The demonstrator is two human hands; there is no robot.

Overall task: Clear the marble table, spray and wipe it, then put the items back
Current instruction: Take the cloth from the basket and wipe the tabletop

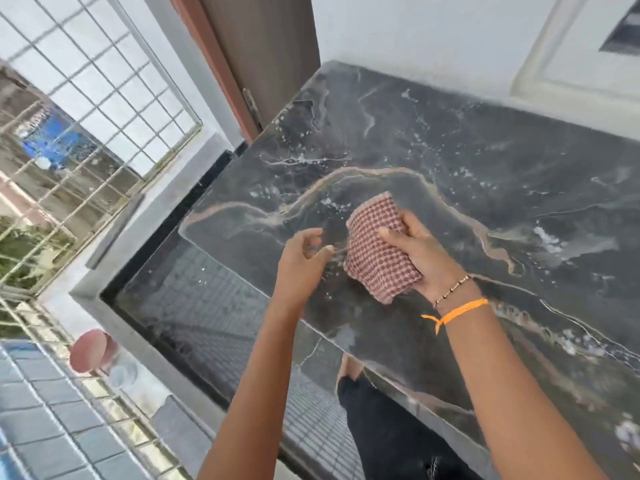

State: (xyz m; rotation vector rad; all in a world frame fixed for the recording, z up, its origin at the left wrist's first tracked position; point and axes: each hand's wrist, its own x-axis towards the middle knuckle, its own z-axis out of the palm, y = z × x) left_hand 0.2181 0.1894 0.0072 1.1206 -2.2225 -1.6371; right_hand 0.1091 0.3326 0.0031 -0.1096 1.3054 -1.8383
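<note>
I take the folded checked cloth (379,249) as my landmark. It sits over the dark marble desk (485,174), a little in from the desk's near-left corner, and my right hand (420,252) holds it: thumb across the top face, fingers wrapped round the far side. I cannot tell whether the cloth's underside is pressed flat on the stone or lifted slightly off it. My left hand (304,252) hovers just left of the cloth with fingers loosely curled and nothing in them, apart from the fabric.

White droplets and foamy flecks of spray lie scattered across the marble beyond the cloth, to its right, and along the near edge on that side. The stone carries no items, so I judge clearing and spraying done and wiping to be the step in hand.

To do it well, I would flatten the cloth fully under the palm rather than pinching it as a bundle, so the whole face carries pressure. I would work in overlapping strokes starting from the far wall side and pulling toward the near edge, then move right of the cloth's present spot where the heaviest patches sit. Refolding to a dry face once it loads up should avoid smearing. The left hand could brace on the desk edge. Down to the left of the cloth, on the tiled floor, a blurred pinkish round thing (90,349) waits.
</note>
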